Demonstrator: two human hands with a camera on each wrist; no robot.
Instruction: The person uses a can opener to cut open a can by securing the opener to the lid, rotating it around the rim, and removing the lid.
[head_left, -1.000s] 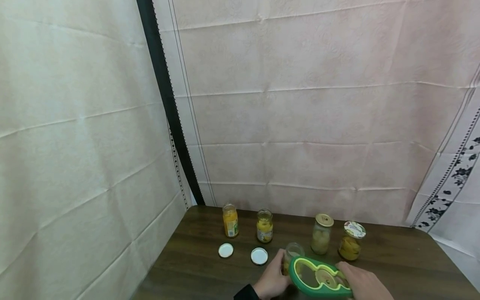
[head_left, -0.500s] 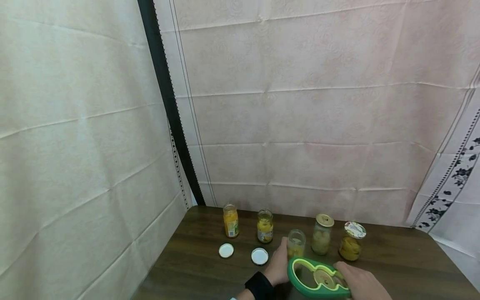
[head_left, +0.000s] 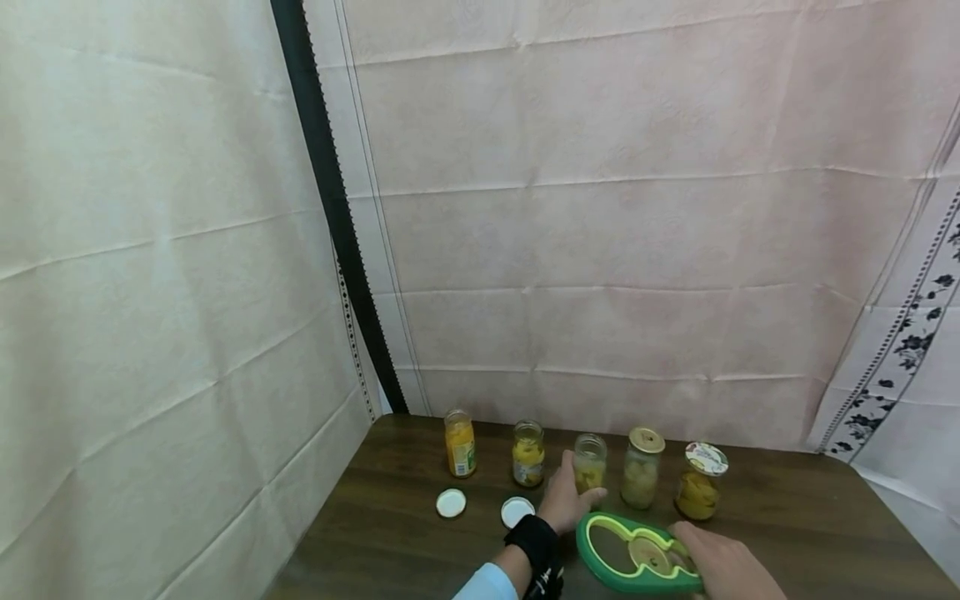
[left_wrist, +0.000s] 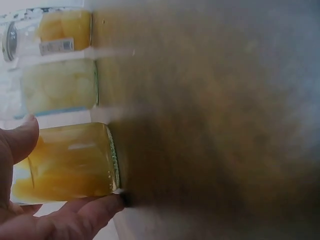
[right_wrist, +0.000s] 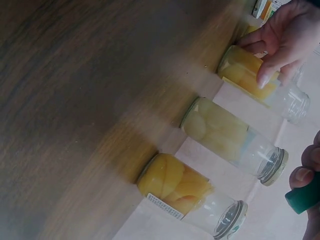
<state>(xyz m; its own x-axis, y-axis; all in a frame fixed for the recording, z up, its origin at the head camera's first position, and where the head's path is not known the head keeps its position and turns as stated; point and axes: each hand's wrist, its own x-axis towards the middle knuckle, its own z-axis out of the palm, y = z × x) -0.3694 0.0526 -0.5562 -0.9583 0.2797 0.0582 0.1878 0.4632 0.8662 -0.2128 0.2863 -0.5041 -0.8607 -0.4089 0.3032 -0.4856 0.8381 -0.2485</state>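
Note:
In the head view my left hand (head_left: 564, 502) is around a lidless glass jar (head_left: 591, 458) of yellow fruit pieces, upright on the table. The left wrist view has the thumb on one side of this jar (left_wrist: 72, 160) and fingers on the other. My right hand (head_left: 723, 562) grips one end of a green jar opener (head_left: 637, 582) with a light-green inner edge, held low at the front. A gold lid (head_left: 649, 555) shows inside the opener's opening. Only a green end of the opener (right_wrist: 304, 196) appears in the right wrist view.
Right of my left hand stand a gold-lidded jar (head_left: 641, 471) and a jar with a patterned lid (head_left: 701, 483). Two lidless jars, one orange (head_left: 460, 444) and one yellow (head_left: 528, 454), stand left. White lids (head_left: 451, 502) lie before them. A cloth wall (head_left: 600, 250) rises behind.
My left hand has carried the lidless jar away from me, from beside the opener back into the row of jars. The right hand and opener have stayed nearly still.

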